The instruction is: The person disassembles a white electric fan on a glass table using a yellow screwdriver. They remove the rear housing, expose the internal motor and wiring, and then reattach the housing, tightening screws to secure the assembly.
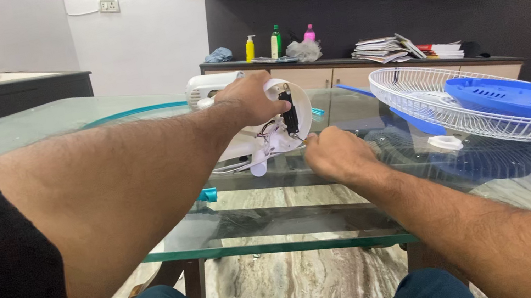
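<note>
Though bulky, the white fan motor housing (254,125) looks light: thin moulded plastic, stiff, smooth and a little slippery on a glass bench (272,230). Open at the face turned toward the person, with a black component (288,113) and loose wires (267,129) showing inside, so probably fragile there. Best taken by the rounded outer shell or the rim, never by the wires or the inner parts. Likely to slide or tip on the glass unless steadied from above.

Left hand (255,98): reaching far forward, forearm nearly straight, palm down over the top of the housing, fingers curled around its upper edge and closed on it in a steadying grip. Housing directly under and just beyond this hand, resting on the bench.

Right hand (332,154): lower and nearer the body, just to the right of the housing's open face, knuckles up, fingers bunched together toward the opening as if pinching something small; whatever lies between the fingertips is hidden, so cannot tell what is pinched.

Farther right of the right hand, well apart: a white wire fan guard (415,99) with a blue plastic cover (523,99) lying in it, and a small white ring (446,142) just beside the guard.
</note>
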